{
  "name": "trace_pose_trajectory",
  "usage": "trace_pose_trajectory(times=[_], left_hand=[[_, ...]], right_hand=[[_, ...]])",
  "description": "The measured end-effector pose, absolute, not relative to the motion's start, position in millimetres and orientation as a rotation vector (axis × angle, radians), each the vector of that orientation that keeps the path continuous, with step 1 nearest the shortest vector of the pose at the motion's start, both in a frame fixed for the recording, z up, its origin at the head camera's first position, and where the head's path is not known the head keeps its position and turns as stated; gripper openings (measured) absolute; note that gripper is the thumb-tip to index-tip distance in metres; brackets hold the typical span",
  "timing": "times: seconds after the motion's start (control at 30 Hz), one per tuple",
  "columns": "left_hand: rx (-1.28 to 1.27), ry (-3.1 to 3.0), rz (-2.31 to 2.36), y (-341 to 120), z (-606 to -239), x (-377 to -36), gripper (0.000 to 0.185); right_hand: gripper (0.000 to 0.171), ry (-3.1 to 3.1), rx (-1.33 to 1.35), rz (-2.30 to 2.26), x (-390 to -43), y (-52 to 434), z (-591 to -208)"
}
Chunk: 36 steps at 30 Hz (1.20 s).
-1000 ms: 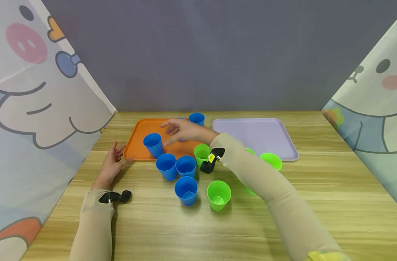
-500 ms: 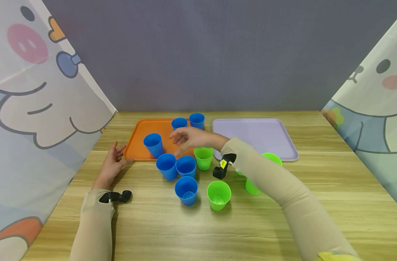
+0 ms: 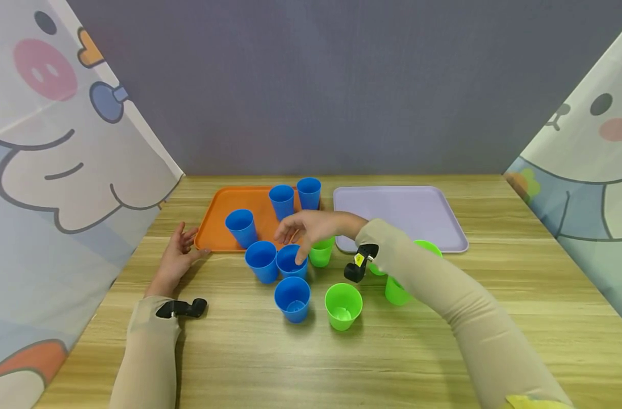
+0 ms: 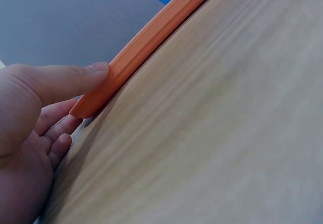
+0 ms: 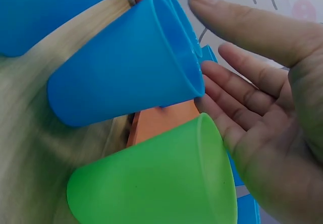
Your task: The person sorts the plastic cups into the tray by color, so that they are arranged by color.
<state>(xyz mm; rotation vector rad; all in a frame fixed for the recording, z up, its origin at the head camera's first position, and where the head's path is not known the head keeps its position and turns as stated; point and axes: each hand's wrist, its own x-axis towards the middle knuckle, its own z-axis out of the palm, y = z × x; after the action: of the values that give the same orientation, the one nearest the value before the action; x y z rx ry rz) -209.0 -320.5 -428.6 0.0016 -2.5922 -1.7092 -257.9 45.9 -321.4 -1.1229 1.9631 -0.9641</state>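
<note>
My right hand hovers with spread thumb and fingers over a blue cup in the middle of the cluster. In the right wrist view its fingertips are right at the rim of that blue cup, with a green cup beside it. My left hand rests at the near left corner of an orange tray; its thumb touches the tray's rim, the other fingers lying relaxed past the corner. Two more blue cups, one left and one nearer, stand on the table.
Three blue cups, including one at the front left, stand on the orange tray. A lilac tray lies to its right. Several green cups, one in front, stand on the table, some partly hidden by the right sleeve.
My right hand has moved away from the blue cup on the tray, rightward and nearer, to above the middle blue cup on the table. The left hand has stayed at the tray corner.
</note>
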Motion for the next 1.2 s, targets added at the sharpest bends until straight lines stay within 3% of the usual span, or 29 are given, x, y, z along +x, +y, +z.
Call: trace_pose_trajectory(times=[0.5, 1.2], left_hand=[[0.010, -2.586, -1.723, -319.0, -430.7, -208.4, 0.102], [0.009, -2.587, -1.703, -319.8, -430.1, -208.9, 0.102]], right_hand=[[0.067, 1.989, -1.245, -0.650, -258.0, 40.6, -317.0], [0.063, 1.996, -1.262, -0.626, -256.7, 38.4, -314.1]])
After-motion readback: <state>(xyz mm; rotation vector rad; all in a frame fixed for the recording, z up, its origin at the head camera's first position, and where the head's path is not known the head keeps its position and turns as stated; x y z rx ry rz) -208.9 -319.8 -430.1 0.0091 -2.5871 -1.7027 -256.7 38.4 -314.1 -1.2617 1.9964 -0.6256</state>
